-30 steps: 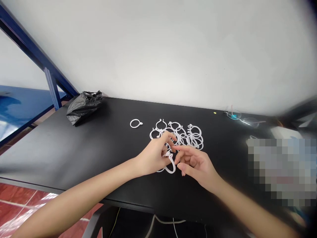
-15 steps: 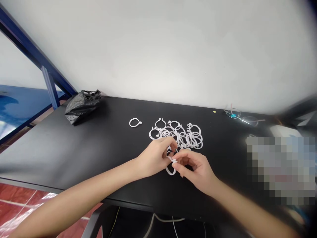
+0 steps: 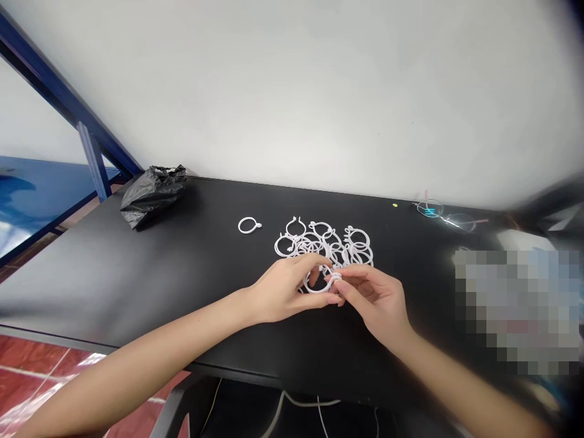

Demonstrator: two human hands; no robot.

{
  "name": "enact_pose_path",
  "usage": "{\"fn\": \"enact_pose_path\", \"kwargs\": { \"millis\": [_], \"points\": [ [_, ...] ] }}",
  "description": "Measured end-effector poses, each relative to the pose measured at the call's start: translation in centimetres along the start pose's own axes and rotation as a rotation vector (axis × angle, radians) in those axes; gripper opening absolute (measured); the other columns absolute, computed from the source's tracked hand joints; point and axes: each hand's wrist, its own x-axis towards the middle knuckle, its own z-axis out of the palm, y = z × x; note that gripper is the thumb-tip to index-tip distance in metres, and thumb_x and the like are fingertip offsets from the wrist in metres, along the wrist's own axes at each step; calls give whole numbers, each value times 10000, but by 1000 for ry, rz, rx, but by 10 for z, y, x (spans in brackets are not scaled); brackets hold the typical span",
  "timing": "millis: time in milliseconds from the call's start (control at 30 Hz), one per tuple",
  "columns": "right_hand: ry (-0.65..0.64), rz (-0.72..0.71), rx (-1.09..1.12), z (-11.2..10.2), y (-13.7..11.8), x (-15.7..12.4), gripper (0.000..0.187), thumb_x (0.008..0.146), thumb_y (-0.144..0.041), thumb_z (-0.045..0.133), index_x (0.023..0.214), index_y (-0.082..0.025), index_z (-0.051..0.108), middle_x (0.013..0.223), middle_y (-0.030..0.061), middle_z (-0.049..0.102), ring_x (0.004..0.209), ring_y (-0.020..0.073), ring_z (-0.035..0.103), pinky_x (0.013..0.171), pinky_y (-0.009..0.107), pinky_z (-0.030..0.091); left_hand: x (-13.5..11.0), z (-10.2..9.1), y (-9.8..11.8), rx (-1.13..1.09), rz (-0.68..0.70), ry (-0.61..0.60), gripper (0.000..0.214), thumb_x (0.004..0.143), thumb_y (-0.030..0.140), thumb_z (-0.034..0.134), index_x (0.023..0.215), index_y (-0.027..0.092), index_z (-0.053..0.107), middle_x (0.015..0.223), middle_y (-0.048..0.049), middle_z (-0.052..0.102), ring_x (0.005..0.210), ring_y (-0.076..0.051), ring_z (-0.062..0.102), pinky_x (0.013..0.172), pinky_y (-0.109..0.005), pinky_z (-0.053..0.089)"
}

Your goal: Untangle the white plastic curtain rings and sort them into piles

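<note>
Both my hands meet over the black table (image 3: 137,274), holding one white plastic ring (image 3: 314,287) between them. My left hand (image 3: 285,289) curls its fingers round the ring's left side. The thumb and fingers of my right hand (image 3: 374,298) pinch the ring's right end, where its clasp is. Just behind my hands lies a pile of several white rings (image 3: 333,246). A single closed white ring (image 3: 249,225) lies apart to the left of the pile.
A crumpled black plastic bag (image 3: 152,193) sits at the table's back left corner. A pair of glasses (image 3: 444,216) lies at the back right, near a small yellow speck. A blurred-out patch covers the right side. Blue metal framing stands at the left.
The ring hung down between my hands before; now it is raised and turned flatter, closer to the pile. My right hand went from loosely open to pinching the ring's end.
</note>
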Motion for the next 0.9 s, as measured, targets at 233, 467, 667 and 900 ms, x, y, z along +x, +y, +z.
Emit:
{"fn": "enact_pose_path", "kwargs": {
  "millis": [233, 467, 667, 900],
  "points": [
    [-11, -136, -101, -5, 4, 1, 316, 859, -85, 645, 1028, -329, 754, 839, -22, 757, 644, 116, 711, 537, 202, 610, 1, -4, -2, -314, -90, -2, 370, 805, 372, 723, 1104, 200, 591, 708, 60, 392, 594, -78, 353, 507, -182, 344],
    [12, -319, -284, -5, 7, 0, 356, 820, -41, 672, 1037, -311, 755, 870, -10, 777, 748, 161, 737, 660, 260, 620, 2, -3, -1, -344, -110, -9, 334, 777, 374, 755, 1022, 185, 631, 644, 80, 306, 566, -70, 271, 506, -197, 274],
    [-40, -398, -298, -4, 6, 1, 350, 808, -30, 680, 1049, -274, 753, 845, 17, 775, 710, 178, 738, 643, 283, 620, 3, -4, 0, -327, -104, -24, 264, 782, 384, 748, 867, 178, 606, 600, 89, 313, 559, -67, 270, 525, -206, 249],
    [-35, -412, -305, -1, 5, 2, 287, 818, -31, 668, 988, -242, 759, 834, 29, 778, 697, 175, 741, 642, 272, 623, 4, -4, -1, -319, -134, -34, 263, 760, 357, 766, 836, 180, 588, 563, 104, 269, 540, -66, 234, 519, -212, 216]
  ]
}}
